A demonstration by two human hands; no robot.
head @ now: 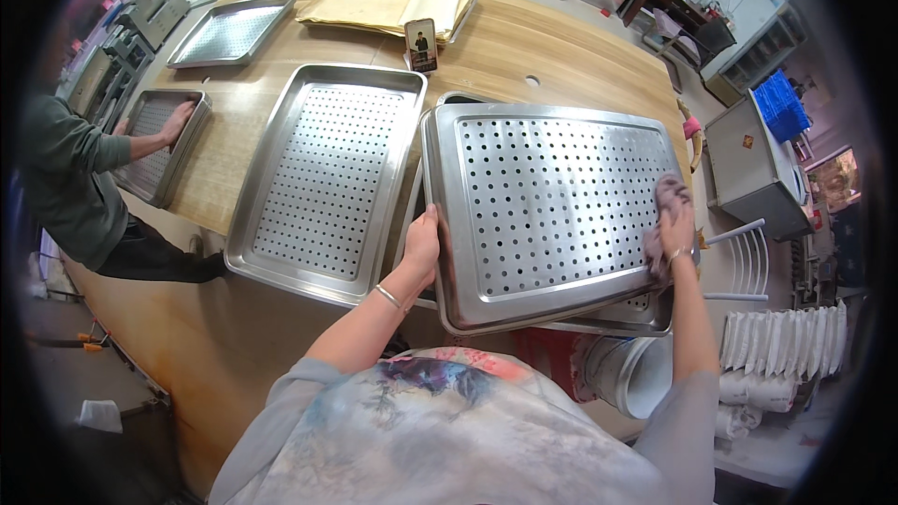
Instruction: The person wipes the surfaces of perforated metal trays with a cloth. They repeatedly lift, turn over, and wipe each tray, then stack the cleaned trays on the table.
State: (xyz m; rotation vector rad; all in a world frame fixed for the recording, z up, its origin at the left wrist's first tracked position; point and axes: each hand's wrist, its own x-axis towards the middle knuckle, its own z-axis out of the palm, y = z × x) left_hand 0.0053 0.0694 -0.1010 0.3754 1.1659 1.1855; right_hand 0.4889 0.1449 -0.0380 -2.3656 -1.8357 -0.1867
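Note:
A perforated stainless-steel tray [561,189] is held tilted before me, its underside turned up. My left hand [423,242] grips its left rim. At the right end, my right hand [675,228] presses a greyish-purple cloth [656,252] against the metal. Beneath it lies another perforated tray [610,319], mostly hidden, with its front edge showing. To the left, a further perforated tray [326,175] rests with its hollow side up and overhangs the table's front edge.
Wooden table [582,49] bears a propped phone [421,45], a tray of yellowish cloths [372,3] and another tray [231,31]. At left, a person [77,175] handles stacked trays [158,144]. White bucket [645,379] stands below the front edge; a white rack [736,259] is right.

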